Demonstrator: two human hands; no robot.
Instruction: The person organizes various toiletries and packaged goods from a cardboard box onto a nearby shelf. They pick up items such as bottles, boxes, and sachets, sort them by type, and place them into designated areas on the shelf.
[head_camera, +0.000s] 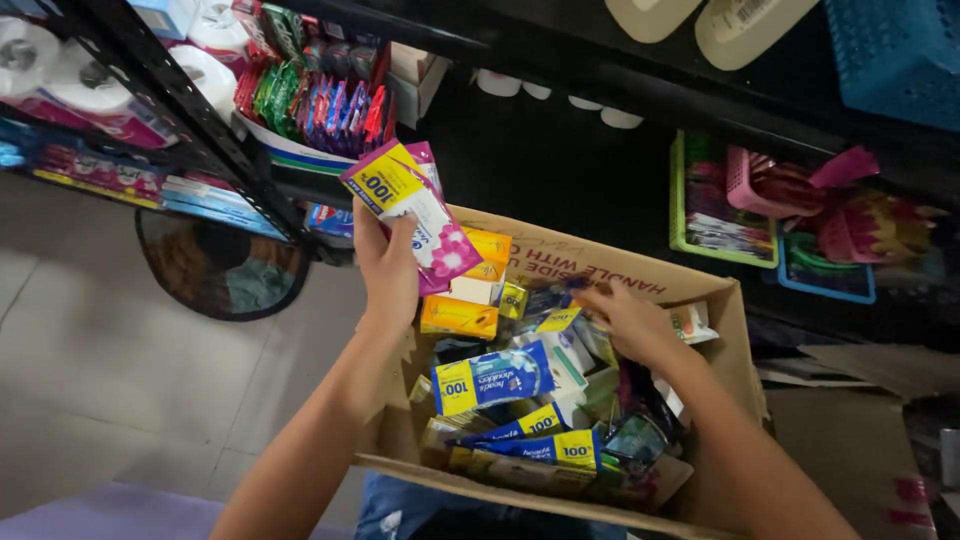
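Cardboard box (700, 300): matt brown corrugated paperboard, raw torn-looking rim. Inside it, sachet strips (490, 378) of glossy printed plastic film, and small yellow cartons (458, 316) of smooth card. Above the box, the left hand (388, 268) grips a shiny pink and white plastic packet (412, 208). Left of the box, black painted metal shelf frame (190, 110) and pale, faintly sheened floor tiles (90, 350).

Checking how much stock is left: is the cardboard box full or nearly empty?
Full. The cardboard box is open and packed with small packets up to its rim; the right hand reaches among them.
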